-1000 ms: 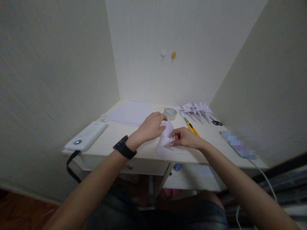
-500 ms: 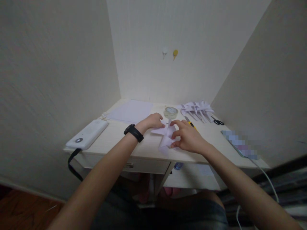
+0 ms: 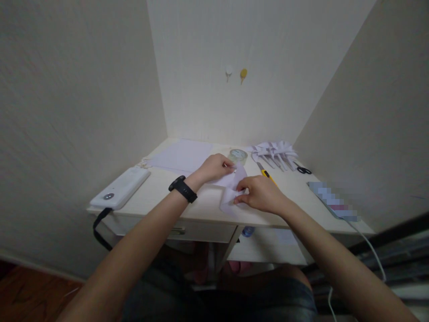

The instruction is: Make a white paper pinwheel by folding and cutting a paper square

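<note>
White paper [image 3: 231, 190] is in both hands, low over the front part of the pale wooden surface [image 3: 201, 208]. It is a bent, partly folded sheet. The right hand [image 3: 259, 194] holds the near end of it, and its grip is pressed together on the paper with thumb and fingers. The left hand [image 3: 214, 167] holds the far end, and its fingertips are pinched on the top edge. A black watch [image 3: 182, 188] sits on the left wrist. Both arms reach in from the bottom of the view, over dark trousers.

On the left side of the surface lies a white power bank [image 3: 121, 188] with a black strap [image 3: 98, 228] hanging off the edge. Just behind the hands stands a roll of clear tape [image 3: 238, 155]. Beside the right hand, a little farther back, lies a yellow utility knife [image 3: 265, 172].

Farther back on the left is a flat sheet of white paper [image 3: 182, 154]. At the back on the right is a bunch of folded white paper shapes [image 3: 275, 152], lying close together. Near them are small black scissors [image 3: 303, 170]. On the right edge lies a blurred flat thing with a white cable [image 3: 368, 246] running down from it.

On the wall far behind are two small hooks, one white [image 3: 228, 72] and one yellow [image 3: 243, 74].
</note>
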Tool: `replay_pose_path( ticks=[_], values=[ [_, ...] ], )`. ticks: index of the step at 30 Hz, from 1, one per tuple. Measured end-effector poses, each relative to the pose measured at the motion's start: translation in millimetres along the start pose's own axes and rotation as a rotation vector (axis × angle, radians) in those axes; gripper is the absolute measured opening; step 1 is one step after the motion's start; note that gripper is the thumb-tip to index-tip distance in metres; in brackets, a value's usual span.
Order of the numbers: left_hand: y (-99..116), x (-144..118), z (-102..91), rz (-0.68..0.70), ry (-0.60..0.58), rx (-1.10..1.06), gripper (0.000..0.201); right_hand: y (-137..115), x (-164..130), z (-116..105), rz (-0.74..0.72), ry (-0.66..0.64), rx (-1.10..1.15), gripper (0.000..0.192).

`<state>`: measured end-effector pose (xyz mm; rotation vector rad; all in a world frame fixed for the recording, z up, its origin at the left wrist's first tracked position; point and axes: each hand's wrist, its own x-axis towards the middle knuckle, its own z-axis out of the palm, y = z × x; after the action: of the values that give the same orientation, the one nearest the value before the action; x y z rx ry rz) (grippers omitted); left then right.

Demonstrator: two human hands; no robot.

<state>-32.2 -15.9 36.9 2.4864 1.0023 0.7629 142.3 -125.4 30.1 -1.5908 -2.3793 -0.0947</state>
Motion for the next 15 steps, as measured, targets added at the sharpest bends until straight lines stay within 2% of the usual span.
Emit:
replay_pose_path(
  ticks=[2, 4, 7, 11, 15],
  values=[
    [6.5, -7.0, -1.7, 0.062, 0.068, 0.166, 0.02, -0.6, 2.0, 1.4, 0.032, -0.004, 0.011, 0.028],
    [13.6, -15.2, -4.4, 0.095, 0.078, 0.279, 0.021, -0.4, 3.8, 2.3, 0.065, 0.007, 0.023, 0.028],
    [20.9, -25.2, -7.7, 0.046, 0.07, 0.298, 0.026, -0.2, 5.6, 3.2, 0.115, 0.032, 0.04, 0.029],
    [18.2, -28.8, -5.6, -0.081, 0.112, 0.193, 0.029, -1.0, 7.5, 5.7, 0.182, 0.046, 0.044, 0.029],
    [13.0, -29.8, 1.9, -0.151, 0.033, -0.077, 0.031, -0.3, 9.0, 10.8, 0.205, 0.07, 0.091, 0.027]
  ],
)
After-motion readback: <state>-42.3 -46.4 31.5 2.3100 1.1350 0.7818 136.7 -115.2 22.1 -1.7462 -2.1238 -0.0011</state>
